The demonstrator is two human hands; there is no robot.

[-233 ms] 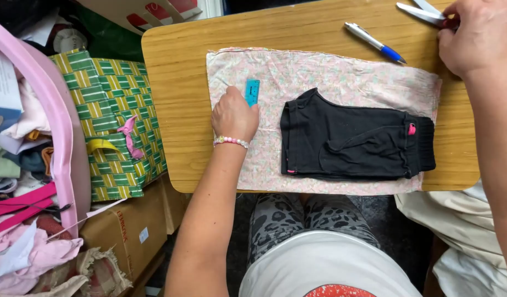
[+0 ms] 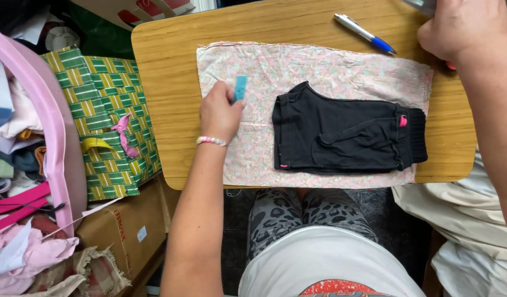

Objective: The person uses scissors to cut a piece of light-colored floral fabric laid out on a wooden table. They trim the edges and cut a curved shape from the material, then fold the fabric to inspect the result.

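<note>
A pale floral fabric (image 2: 297,71) lies flat on a small wooden table (image 2: 165,99). Folded black shorts (image 2: 341,132) with a small pink tag rest on its right half. My left hand (image 2: 219,113) sits on the fabric's left part and pinches a small light-blue flat piece (image 2: 240,88), maybe tailor's chalk. My right hand (image 2: 462,27) is at the table's far right corner, closed over something mostly out of frame; a red bit shows beneath it. A silver and blue pen (image 2: 364,33) lies just left of that hand.
A green and yellow woven bag (image 2: 107,121) stands left of the table. Beyond it are a pink basket rim (image 2: 50,126) with clothes and a cardboard box (image 2: 127,231). My lap is under the table's near edge. Cream cloth (image 2: 457,220) is piled at the right.
My left hand with the blue piece has stayed on the fabric. My right hand has stayed at the far right corner; the metal tips seen there earlier are now almost out of frame.
</note>
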